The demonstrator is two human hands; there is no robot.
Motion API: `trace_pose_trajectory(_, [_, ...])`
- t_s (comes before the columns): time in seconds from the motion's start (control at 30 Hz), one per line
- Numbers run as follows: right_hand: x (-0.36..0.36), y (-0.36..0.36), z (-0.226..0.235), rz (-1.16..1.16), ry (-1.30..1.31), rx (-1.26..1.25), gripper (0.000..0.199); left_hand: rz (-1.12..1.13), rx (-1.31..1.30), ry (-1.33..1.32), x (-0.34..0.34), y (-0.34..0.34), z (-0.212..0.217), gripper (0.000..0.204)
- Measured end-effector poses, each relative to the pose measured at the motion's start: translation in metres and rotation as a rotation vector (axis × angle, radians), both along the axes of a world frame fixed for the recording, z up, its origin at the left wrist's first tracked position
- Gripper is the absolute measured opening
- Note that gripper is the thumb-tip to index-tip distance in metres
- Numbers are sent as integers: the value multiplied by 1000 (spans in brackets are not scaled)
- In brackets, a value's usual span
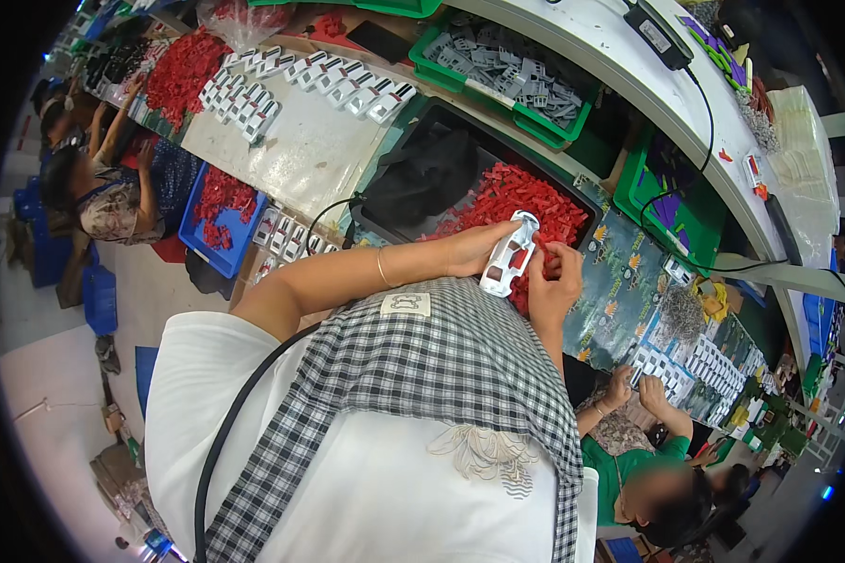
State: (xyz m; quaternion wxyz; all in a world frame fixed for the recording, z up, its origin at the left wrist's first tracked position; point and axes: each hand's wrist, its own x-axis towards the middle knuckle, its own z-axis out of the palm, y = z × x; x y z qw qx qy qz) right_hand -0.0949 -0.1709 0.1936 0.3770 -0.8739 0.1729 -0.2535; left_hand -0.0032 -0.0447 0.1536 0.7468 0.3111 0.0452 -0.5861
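Observation:
In front of my apron, my left hand (479, 248) grips a white toy car body (514, 251) with cut-out openings, tilted up on its end. My right hand (556, 280) is just to the right of it, fingers curled and thumb and fingertips pressed together close to the car body. Whatever small piece may be between those fingertips is hidden; some red shows around them. Behind both hands, a heap of small red plastic parts (521, 199) fills the right side of a black tray (446, 120). A black cloth or bag (421, 178) lies in its left side.
Several finished-looking white cars (347, 83) line the table (300, 141) at left. Green bins of grey parts (507, 70) and purple parts (667, 192) stand behind. A blue bin (218, 220) sits left. Black cables cross the bench. A person in green (643, 469) works at right.

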Motion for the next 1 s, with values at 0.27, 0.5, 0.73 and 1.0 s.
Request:
trace_pose_trajectory(0.27, [-1,14,11,237,-15,-226,20,-46,-2,-13,-1,5,5,34])
trace_pose_trajectory(0.5, [-7,19,11,206,14,-269,21,-23,104,-163,-6,10,11,32])
trace_pose_trajectory(0.73, [-7,23,12,201,49,-327,18,14,154,-352,-12,12,16,33])
trace_pose_trajectory(1.0, [-10,24,10,155,-20,-321,15,32,161,-445,-13,12,14,43])
